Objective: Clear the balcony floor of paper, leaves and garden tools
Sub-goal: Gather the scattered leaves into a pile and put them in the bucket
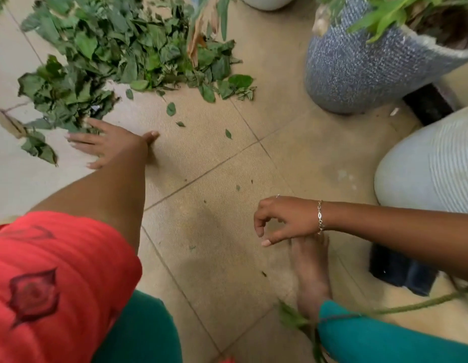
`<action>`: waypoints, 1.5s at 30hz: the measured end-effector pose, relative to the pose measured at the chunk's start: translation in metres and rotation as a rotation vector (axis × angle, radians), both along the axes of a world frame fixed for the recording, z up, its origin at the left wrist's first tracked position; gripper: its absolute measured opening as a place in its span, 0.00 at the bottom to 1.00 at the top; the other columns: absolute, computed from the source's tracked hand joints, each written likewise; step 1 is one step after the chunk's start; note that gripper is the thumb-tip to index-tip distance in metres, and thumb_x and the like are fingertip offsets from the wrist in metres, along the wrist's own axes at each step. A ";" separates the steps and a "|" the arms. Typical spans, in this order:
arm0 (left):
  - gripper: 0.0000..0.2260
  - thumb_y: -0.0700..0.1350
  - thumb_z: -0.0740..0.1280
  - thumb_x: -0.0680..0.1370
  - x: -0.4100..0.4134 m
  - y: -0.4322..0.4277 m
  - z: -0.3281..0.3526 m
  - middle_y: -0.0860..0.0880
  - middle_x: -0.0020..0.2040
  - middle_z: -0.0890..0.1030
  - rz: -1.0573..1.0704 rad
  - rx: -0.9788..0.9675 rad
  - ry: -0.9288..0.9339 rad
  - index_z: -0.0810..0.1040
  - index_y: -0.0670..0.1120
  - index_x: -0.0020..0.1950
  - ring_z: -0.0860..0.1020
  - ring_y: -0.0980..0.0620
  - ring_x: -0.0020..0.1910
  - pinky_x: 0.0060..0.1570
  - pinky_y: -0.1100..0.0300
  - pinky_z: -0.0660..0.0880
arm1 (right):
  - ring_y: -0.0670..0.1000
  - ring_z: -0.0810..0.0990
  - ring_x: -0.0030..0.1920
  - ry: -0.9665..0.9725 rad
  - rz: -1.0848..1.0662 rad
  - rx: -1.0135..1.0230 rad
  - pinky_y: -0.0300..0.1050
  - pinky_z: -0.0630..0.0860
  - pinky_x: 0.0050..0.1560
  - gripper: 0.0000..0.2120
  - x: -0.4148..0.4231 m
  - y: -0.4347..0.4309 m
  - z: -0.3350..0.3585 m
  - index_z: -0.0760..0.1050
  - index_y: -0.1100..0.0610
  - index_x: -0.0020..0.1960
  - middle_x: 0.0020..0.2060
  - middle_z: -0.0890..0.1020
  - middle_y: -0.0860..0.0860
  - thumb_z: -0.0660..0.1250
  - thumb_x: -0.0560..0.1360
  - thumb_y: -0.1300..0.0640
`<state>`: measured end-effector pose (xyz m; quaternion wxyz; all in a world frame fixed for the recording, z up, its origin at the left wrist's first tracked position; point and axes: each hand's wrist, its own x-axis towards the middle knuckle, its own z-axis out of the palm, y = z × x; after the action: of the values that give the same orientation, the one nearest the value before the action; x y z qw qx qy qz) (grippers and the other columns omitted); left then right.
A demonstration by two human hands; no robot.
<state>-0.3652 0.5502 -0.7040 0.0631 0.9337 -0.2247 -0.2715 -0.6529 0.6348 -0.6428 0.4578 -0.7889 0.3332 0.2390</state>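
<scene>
where the leaves lie: the leaf pile [117, 48] is heaped on the tiled floor [214, 166] at the upper left, with stray leaves [171, 109] scattered just beside its near edge.
handling: judged light, limp and loose. nothing binds the heap, so a pinch would lift only a few leaves. it looks better to rake it tighter with a flat palm, then scoop from underneath with both hands. small bits will likely slip out and need a second pass.
look: mostly dark green, crumpled and wilting, some torn. one dry brown leaf [7, 123] lies at the far left edge.
left hand: the left hand [107, 144] lies flat on the floor at the pile's lower edge, fingers straight and spread, fingertips among the leaves. it grasps nothing.
right hand: the right hand [285, 221] hovers over a bare foot [311, 271], well apart from the pile, fingers loosely curled and empty. a bracelet [320, 217] sits on the wrist.
nearby: a long green stem [411, 306] lies across the lower right by the foot. a blue-grey woven planter [358, 74] stands to the right of the pile, with a white ribbed pot [431, 163] near it.
paper and tools: none that can be made out here.
</scene>
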 end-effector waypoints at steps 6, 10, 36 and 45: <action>0.57 0.65 0.72 0.64 0.001 -0.001 0.002 0.35 0.75 0.38 0.004 0.008 0.011 0.39 0.44 0.77 0.39 0.39 0.75 0.71 0.40 0.44 | 0.52 0.74 0.52 0.098 0.286 -0.111 0.46 0.69 0.49 0.09 -0.012 0.047 -0.028 0.74 0.56 0.56 0.50 0.75 0.51 0.61 0.76 0.59; 0.57 0.65 0.72 0.64 0.003 0.000 0.003 0.35 0.75 0.38 -0.002 0.018 0.024 0.39 0.44 0.77 0.39 0.38 0.75 0.71 0.39 0.44 | 0.58 0.72 0.54 0.201 0.669 -0.328 0.73 0.62 0.55 0.11 -0.017 0.066 -0.049 0.69 0.52 0.58 0.47 0.71 0.52 0.59 0.78 0.51; 0.61 0.64 0.74 0.61 0.010 -0.002 -0.002 0.37 0.75 0.34 -0.053 0.003 0.038 0.36 0.44 0.76 0.37 0.39 0.75 0.65 0.29 0.53 | 0.47 0.77 0.36 -0.248 -0.596 -0.014 0.42 0.74 0.38 0.04 0.062 -0.074 -0.042 0.70 0.54 0.50 0.38 0.79 0.51 0.61 0.78 0.62; 0.59 0.65 0.73 0.63 0.003 0.000 -0.001 0.36 0.75 0.35 -0.055 -0.023 0.009 0.37 0.44 0.76 0.38 0.39 0.75 0.67 0.32 0.51 | 0.51 0.77 0.46 0.121 0.334 -0.143 0.44 0.67 0.38 0.08 0.001 0.035 -0.050 0.75 0.56 0.52 0.46 0.78 0.51 0.60 0.75 0.61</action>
<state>-0.3621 0.5502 -0.7049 0.0674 0.9251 -0.2531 -0.2748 -0.6516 0.6696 -0.6928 0.3334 -0.8479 0.2408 0.3345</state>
